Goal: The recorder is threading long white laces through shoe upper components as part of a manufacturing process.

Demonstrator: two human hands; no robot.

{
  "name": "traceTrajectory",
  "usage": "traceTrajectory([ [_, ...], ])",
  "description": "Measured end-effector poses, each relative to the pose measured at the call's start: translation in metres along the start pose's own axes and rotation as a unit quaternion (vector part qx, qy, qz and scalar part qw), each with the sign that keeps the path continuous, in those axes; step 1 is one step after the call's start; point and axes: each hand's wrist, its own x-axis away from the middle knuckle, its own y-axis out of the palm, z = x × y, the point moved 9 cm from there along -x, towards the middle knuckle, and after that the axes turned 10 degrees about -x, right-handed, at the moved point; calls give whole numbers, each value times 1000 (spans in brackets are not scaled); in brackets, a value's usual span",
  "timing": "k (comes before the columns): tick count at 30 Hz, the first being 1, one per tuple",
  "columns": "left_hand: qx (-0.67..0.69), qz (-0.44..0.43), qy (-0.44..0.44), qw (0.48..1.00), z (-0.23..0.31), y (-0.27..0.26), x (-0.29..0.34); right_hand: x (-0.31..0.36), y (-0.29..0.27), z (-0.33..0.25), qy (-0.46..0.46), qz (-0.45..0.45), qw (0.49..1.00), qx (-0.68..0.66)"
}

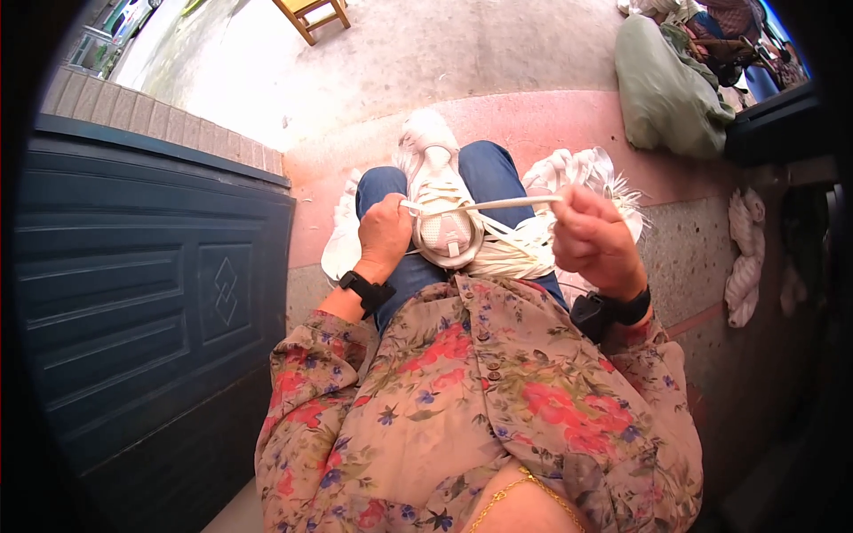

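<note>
A white sneaker (pixel 444 233) with pale pink parts rests on my lap between my knees. A flat cream shoelace (pixel 511 203) stretches taut across it. Its right end is pinched in my right hand (pixel 593 238), raised to the right of the shoe. My left hand (pixel 385 234) is closed at the shoe's left side, its fingertips on the lace's left end. Those fingertips are partly hidden. A bundle of loose cream laces (pixel 515 253) lies over my right thigh beside the sneaker.
White shoes or pale bundles (pixel 573 173) lie beyond my right knee, others (pixel 341 240) by my left. A dark blue panelled door (pixel 133 275) stands left. A pale green sack (pixel 666 89) sits at far right. A wooden stool (pixel 311 16) stands ahead.
</note>
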Motion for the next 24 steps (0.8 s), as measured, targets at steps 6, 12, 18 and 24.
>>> traceTrajectory([
  [6,62,-92,35,993,9,11,2,15,55,-53,-124,-181,967,-125],
  [12,152,-148,-24,977,0,7,-6,-15,89,-37,-36,-228,954,-193],
  [18,129,-202,181,954,79,24,-37,-26,81,10,50,-172,981,69],
  [24,-135,-316,326,881,114,87,-20,-6,51,74,201,-173,927,267],
])
